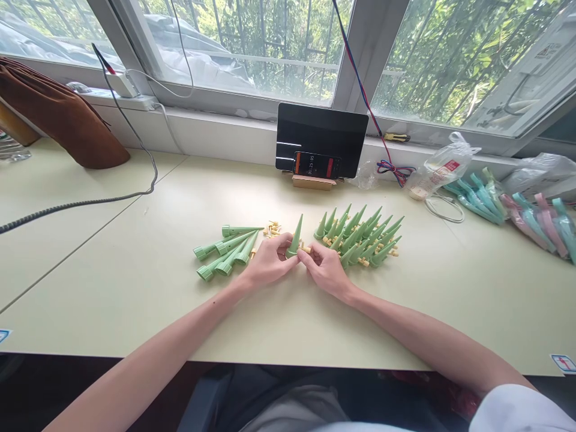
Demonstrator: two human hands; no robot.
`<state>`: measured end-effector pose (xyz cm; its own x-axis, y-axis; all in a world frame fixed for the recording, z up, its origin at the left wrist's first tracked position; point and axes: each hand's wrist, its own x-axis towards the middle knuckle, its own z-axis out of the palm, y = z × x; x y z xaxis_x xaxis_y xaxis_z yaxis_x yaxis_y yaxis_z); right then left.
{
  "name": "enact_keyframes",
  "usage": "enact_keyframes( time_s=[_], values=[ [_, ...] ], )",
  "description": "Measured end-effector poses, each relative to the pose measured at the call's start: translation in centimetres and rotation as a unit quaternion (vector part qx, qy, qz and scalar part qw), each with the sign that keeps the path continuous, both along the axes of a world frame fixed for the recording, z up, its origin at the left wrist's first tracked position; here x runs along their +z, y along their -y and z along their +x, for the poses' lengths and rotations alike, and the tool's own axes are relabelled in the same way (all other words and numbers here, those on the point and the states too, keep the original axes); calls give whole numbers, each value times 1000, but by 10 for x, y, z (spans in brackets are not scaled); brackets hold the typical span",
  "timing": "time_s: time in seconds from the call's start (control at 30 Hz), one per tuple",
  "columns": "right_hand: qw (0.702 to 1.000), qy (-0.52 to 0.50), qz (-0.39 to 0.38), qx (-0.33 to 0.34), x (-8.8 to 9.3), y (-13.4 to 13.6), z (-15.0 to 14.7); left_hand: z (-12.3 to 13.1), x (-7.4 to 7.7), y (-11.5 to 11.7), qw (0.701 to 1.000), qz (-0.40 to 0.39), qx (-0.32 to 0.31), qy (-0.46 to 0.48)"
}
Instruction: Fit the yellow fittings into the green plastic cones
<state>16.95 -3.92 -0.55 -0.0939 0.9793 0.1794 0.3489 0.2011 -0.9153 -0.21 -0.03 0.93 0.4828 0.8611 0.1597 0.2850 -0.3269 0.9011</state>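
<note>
Cone (295, 239) tilts tip-up, pinched near its base by the left hand (270, 261); just right of it, the right hand (327, 270) pinches a yellow valve (306, 248), crosswise to the cone's long axis.

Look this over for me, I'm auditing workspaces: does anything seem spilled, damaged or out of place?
Nothing looks spilled, and the green plastic spike in the left hand shows no visible damage. Only the dark cord, trailing loosely across the left of the table, looks slightly untidy.
</note>
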Motion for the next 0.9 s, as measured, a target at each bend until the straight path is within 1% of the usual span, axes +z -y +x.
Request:
enact_keyframes(
  time_s=[0.27,0.53,0.9],
  values=[
    [1000,4,-5,-1,0,0,-1,1,1,0,999,-15,-18,24],
    [1000,10,-7,0,0,0,-1,1,3,0,1000,-5,7,26],
    [1000,0,-16,5,3,2,-1,-1,0,-1,1000,2,9,6]
  ],
)
